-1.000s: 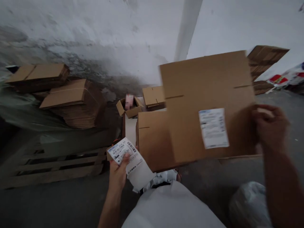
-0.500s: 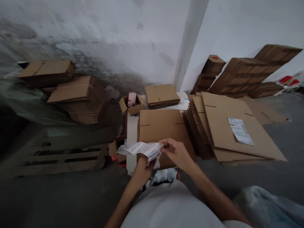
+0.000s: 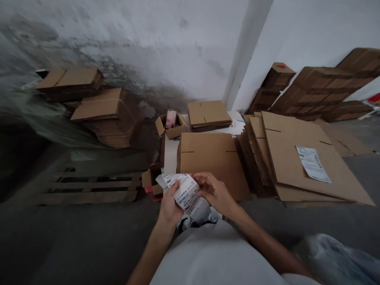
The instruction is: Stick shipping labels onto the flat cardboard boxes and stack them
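Observation:
My left hand (image 3: pixel 170 204) holds a strip of white printed shipping labels (image 3: pixel 185 194) in front of me. My right hand (image 3: pixel 216 194) pinches the right side of the same strip. Just beyond the hands lies a flattened brown cardboard box (image 3: pixel 212 158). To the right a slanted stack of flat boxes (image 3: pixel 285 158) lies on the floor; the top one carries a stuck-on white label (image 3: pixel 312 163).
A wooden pallet (image 3: pixel 89 190) lies at the left, with bundles of flat cardboard (image 3: pixel 103 114) behind it. A small open carton (image 3: pixel 170 126) and another flat stack (image 3: pixel 209 114) sit by the wall. More boxes (image 3: pixel 320 91) lean at the right. A plastic bag (image 3: pixel 335 257) is at lower right.
My right hand put the labelled flat box down on the stack at the right, then came across to the label strip held in my left hand. Both hands now grip the strip.

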The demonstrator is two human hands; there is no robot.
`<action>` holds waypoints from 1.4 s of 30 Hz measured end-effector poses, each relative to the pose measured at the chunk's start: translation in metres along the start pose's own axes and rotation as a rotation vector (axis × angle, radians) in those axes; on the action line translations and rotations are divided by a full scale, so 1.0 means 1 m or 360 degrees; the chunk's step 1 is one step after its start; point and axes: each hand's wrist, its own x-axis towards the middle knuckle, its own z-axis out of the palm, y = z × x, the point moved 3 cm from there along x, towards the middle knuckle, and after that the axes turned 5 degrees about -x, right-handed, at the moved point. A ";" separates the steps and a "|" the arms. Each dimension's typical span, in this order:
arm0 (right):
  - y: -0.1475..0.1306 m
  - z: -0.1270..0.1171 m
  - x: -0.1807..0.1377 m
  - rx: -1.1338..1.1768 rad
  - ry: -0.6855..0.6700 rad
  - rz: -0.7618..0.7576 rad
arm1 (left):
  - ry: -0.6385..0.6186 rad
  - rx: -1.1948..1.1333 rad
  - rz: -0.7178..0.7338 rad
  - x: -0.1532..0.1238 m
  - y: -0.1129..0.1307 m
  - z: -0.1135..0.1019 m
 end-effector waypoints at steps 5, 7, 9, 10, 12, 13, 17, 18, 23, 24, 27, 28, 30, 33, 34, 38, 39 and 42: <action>0.000 0.002 -0.002 -0.0137 0.0013 -0.0081 | -0.0092 -0.0016 -0.0151 0.002 -0.005 0.004; -0.001 0.002 -0.002 -0.0136 0.0042 -0.0074 | -0.0020 0.0009 -0.0136 0.002 -0.005 0.003; -0.001 0.002 -0.002 -0.0064 0.0038 -0.0048 | 0.0091 0.0045 -0.0101 0.002 -0.006 0.001; -0.001 0.002 -0.001 -0.0017 0.0035 -0.0036 | 0.0120 0.0059 -0.0095 0.001 -0.006 0.000; -0.002 0.001 0.000 0.0031 0.0023 -0.0041 | 0.0079 0.0057 -0.0119 0.000 -0.007 -0.001; -0.005 0.000 0.000 0.0022 0.0015 -0.0072 | 0.0037 0.0039 -0.0139 0.001 -0.007 -0.001; -0.022 -0.011 0.004 -0.0114 0.0089 -0.0270 | 0.0036 -0.0063 -0.0062 0.005 -0.001 -0.007; -0.025 -0.014 0.006 -0.0133 0.0118 -0.0292 | 0.0060 -0.0071 -0.0023 0.006 0.002 -0.008; -0.012 -0.006 0.013 -0.0125 -0.0047 -0.0171 | 0.0291 -0.0053 0.0099 0.003 0.003 -0.008; -0.007 -0.002 0.013 -0.0105 -0.0077 -0.0138 | 0.0276 -0.0074 0.0101 0.001 0.002 -0.006; 0.005 0.008 0.009 -0.0066 -0.0009 -0.0071 | 0.0133 -0.0137 0.0028 -0.002 -0.005 0.001; 0.005 0.009 0.007 -0.0080 0.0037 -0.0068 | 0.0127 -0.0135 -0.0014 -0.002 -0.008 0.001; 0.002 0.009 0.005 -0.0120 0.0113 -0.0087 | 0.0179 -0.0113 -0.0057 -0.003 -0.011 0.000; -0.007 0.006 0.003 -0.0163 0.0133 -0.0136 | 0.0146 -0.0093 -0.0037 -0.002 -0.011 0.002; -0.009 0.004 0.003 -0.0148 0.0124 -0.0139 | 0.0150 -0.0079 -0.0023 -0.002 -0.011 0.002; -0.006 0.001 0.004 -0.0039 0.0071 -0.0017 | 0.0328 0.0037 -0.0030 -0.002 -0.011 -0.001; -0.004 0.001 0.004 -0.0026 0.0062 0.0003 | 0.0339 0.0058 -0.0029 -0.002 -0.012 -0.002; 0.002 0.003 0.004 -0.0047 0.0082 -0.0042 | 0.0275 0.0061 -0.0023 -0.001 -0.015 -0.004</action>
